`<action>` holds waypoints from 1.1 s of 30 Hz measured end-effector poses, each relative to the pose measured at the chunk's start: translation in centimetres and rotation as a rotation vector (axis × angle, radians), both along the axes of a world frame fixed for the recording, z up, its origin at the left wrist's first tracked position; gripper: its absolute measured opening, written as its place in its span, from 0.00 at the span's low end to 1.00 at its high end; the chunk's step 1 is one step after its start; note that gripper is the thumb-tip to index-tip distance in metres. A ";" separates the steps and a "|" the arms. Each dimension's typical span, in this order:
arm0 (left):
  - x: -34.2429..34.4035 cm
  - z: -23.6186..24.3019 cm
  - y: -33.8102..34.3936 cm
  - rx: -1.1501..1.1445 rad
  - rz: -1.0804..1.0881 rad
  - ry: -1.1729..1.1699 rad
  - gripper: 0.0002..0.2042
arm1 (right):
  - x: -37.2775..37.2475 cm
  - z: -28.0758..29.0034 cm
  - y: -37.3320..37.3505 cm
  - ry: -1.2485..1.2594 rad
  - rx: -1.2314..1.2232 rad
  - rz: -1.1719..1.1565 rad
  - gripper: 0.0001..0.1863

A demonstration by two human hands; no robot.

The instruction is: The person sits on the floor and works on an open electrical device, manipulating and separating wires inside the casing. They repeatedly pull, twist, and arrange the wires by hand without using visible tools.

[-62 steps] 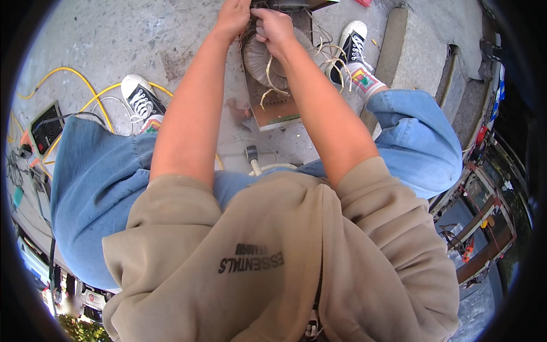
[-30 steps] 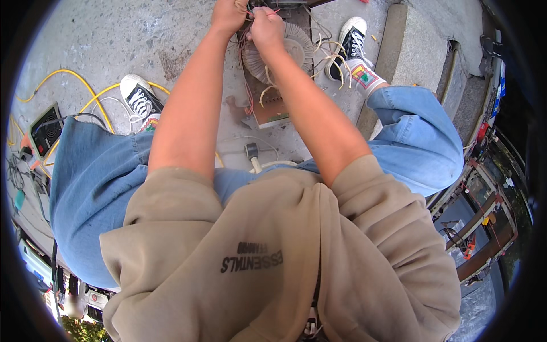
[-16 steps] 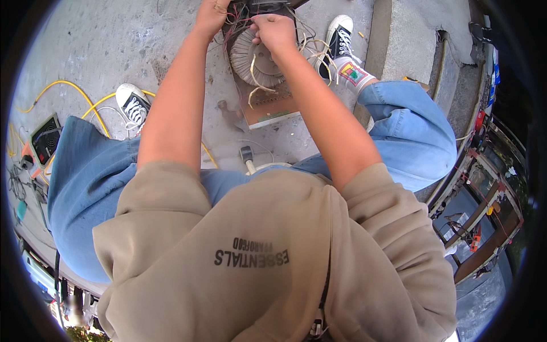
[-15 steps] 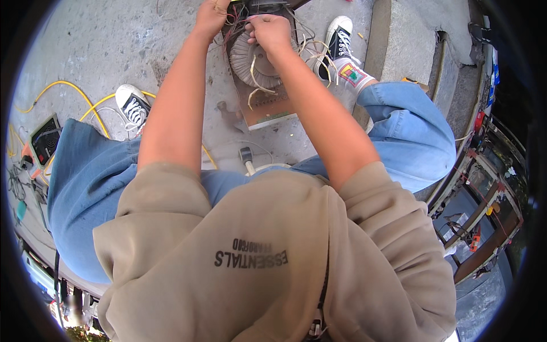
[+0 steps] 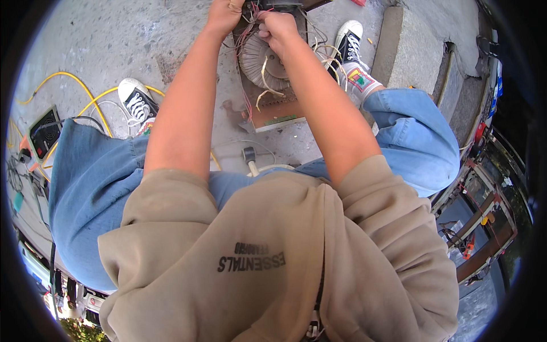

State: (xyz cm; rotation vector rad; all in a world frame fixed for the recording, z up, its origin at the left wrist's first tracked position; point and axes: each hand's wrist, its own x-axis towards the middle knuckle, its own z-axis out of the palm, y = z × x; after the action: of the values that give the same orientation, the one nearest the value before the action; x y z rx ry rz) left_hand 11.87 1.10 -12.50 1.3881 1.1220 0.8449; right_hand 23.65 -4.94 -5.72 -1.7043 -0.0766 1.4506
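Observation:
At the top edge, my left hand [image 5: 227, 14] has its fingers curled closed on something too small to make out, beside a bundle of thin red and grey wires [image 5: 252, 25]. My right hand [image 5: 275, 29] is just right and lower, its fingers closed on those wires. Beneath it lies a large ribbed toroidal coil [image 5: 255, 65] on a brown metal base [image 5: 280, 117] on the concrete ground. Thick cream leads [image 5: 265, 77] loop out from the coil. A dark part [image 5: 282, 7] at the unit's far end is partly cut off.
My sneakers [image 5: 348, 40] flank the unit. A concrete step [image 5: 390, 51] runs along the right. At left lie a yellow cable [image 5: 85, 84] and a black-and-orange device [image 5: 45, 131]. A grey plug-like piece [image 5: 249, 154] lies between my legs. Frames with wiring [image 5: 478, 228] stand at lower right.
The view has shifted slightly. My left hand has moved a little right, toward my right hand, which stays at the wires. Red wires now hang more visibly down the base's left side.

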 end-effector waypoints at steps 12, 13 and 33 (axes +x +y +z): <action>0.5 0.0 -0.1 -0.041 0.000 0.020 0.25 | 0.3 0.4 -0.2 -0.160 0.030 0.037 0.08; 0.5 -0.2 0.0 -0.046 -0.002 0.023 0.25 | -0.2 0.4 0.0 -0.185 0.012 0.027 0.08; 0.8 -0.8 -0.1 0.006 0.061 0.053 0.24 | 1.4 0.5 0.1 0.083 -0.016 0.064 0.06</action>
State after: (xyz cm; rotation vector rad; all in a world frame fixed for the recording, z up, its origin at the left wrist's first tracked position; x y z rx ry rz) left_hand 12.72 0.97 -13.33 1.3948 1.2086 0.8598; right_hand 25.10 -4.83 -5.17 -1.6655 -0.0746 1.5715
